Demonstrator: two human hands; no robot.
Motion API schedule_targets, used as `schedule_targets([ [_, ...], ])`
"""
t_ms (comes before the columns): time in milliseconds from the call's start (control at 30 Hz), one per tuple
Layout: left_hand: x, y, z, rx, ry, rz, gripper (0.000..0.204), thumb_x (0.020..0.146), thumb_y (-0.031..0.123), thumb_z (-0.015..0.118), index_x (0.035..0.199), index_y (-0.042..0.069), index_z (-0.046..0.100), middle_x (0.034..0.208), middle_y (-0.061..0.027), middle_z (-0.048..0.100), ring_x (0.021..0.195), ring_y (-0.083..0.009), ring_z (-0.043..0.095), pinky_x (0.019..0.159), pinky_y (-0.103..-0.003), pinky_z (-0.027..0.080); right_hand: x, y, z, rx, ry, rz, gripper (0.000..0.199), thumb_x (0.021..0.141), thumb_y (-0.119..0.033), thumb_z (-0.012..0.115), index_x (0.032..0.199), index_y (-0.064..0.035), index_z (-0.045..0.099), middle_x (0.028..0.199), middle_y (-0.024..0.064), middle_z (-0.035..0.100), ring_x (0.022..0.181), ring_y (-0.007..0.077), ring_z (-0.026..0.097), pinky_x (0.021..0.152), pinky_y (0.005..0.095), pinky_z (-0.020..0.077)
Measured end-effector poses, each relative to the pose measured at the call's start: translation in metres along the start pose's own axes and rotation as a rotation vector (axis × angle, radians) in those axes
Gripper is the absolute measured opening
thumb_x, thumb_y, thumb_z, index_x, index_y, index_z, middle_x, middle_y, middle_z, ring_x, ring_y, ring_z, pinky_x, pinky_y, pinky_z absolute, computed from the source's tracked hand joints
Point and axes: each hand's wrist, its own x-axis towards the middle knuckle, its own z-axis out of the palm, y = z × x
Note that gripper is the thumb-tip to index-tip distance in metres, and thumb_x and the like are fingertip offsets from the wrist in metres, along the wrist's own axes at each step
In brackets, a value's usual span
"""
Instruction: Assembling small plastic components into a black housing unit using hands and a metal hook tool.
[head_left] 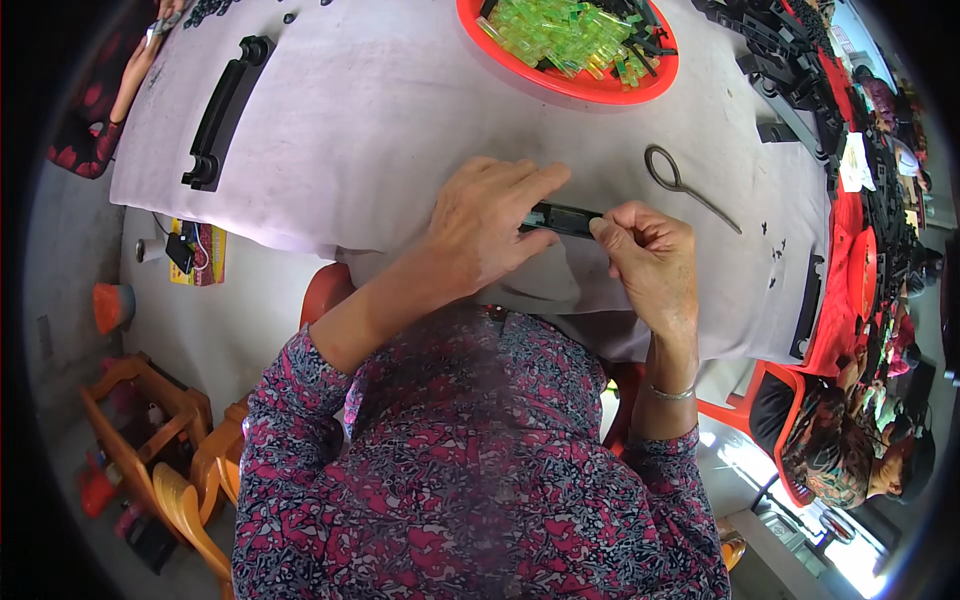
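Note:
Over the near part of the cloth-covered table (370, 130), my two hands hold a narrow black plastic part (568, 220) between them. Its left end lies between the thumb and fingers of my left hand (485, 222), which partly cover it. At the other end, my right hand (655, 262) pinches with thumb and curled forefinger. Whether a smaller piece is inside that pinch is hidden. To the right lies a dark metal rod with a looped end (700, 193). A longer black plastic part (228, 115) with curved ends rests farther left.
A red tray (590, 97) of clear green and black plastic pieces stands at the far side. Tiny black bits (776, 255) and another long black part (808, 305) lie right. Black parts (770, 70) crowd the far right. A co-worker's arm (132, 80) reaches in at far left.

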Motion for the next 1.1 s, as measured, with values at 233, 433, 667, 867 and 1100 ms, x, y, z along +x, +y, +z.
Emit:
schedule_targets([
  [233, -0.001, 0.003, 0.005, -0.019, 0.03, 0.007, 0.056, 0.067, 0.014, 0.086, 0.118, 0.007, 0.063, 0.086, -0.0069, 0.065, 0.082, -0.0286, 0.064, 0.081, -0.041, 0.047, 0.008, 0.001, 0.004, -0.209, 0.052, -0.034, 0.013, 0.089, -0.009, 0.072, 0.081, 0.0009, 0.07, 0.057, 0.0033, 0.057, 0.053, 0.0069, 0.048, 0.051, 0.0288, 0.0395],
  [433, -0.002, 0.002, 0.005, -0.044, 0.034, 0.027, 0.057, 0.067, 0.012, 0.086, 0.119, 0.006, 0.063, 0.085, -0.0072, 0.064, 0.082, -0.0284, 0.064, 0.08, -0.041, 0.047, 0.003, -0.004, 0.012, -0.315, 0.122, -0.034, 0.017, 0.089, -0.01, 0.071, 0.077, 0.0006, 0.066, 0.056, 0.0064, 0.058, 0.052, 0.0089, 0.048, 0.052, 0.0313, 0.0409],
  [667, -0.005, -0.002, 0.004, -0.07, 0.033, 0.035, 0.055, 0.067, 0.012, 0.086, 0.117, 0.005, 0.064, 0.088, -0.0084, 0.066, 0.084, -0.0287, 0.065, 0.082, -0.041, 0.047, 0.004, -0.002, 0.016, -0.324, 0.195, -0.024, 0.018, 0.088, -0.01, 0.07, 0.075, 0.0001, 0.064, 0.054, 0.0051, 0.054, 0.051, 0.0083, 0.046, 0.051, 0.0301, 0.0395],
  [867, -0.008, -0.005, 0.005, -0.097, 0.048, 0.043, 0.053, 0.066, 0.009, 0.086, 0.114, 0.005, 0.064, 0.09, -0.0093, 0.067, 0.087, -0.031, 0.066, 0.083, -0.042, 0.048, 0.004, 0.005, 0.018, -0.26, 0.251, -0.03, 0.017, 0.086, -0.01, 0.072, 0.075, 0.0001, 0.064, 0.053, 0.0047, 0.053, 0.05, 0.0082, 0.045, 0.05, 0.0291, 0.0387],
  [1100, -0.01, -0.006, 0.003, -0.037, -0.002, 0.094, 0.043, 0.069, 0.008, 0.084, 0.108, 0.007, 0.066, 0.094, -0.0078, 0.064, 0.085, -0.0303, 0.063, 0.078, -0.042, 0.049, 0.006, 0.004, 0.023, -0.406, 0.35, -0.059, 0.015, 0.085, -0.013, 0.073, 0.078, -0.0011, 0.068, 0.054, 0.0076, 0.057, 0.048, 0.0114, 0.05, 0.051, 0.031, 0.0418],
])
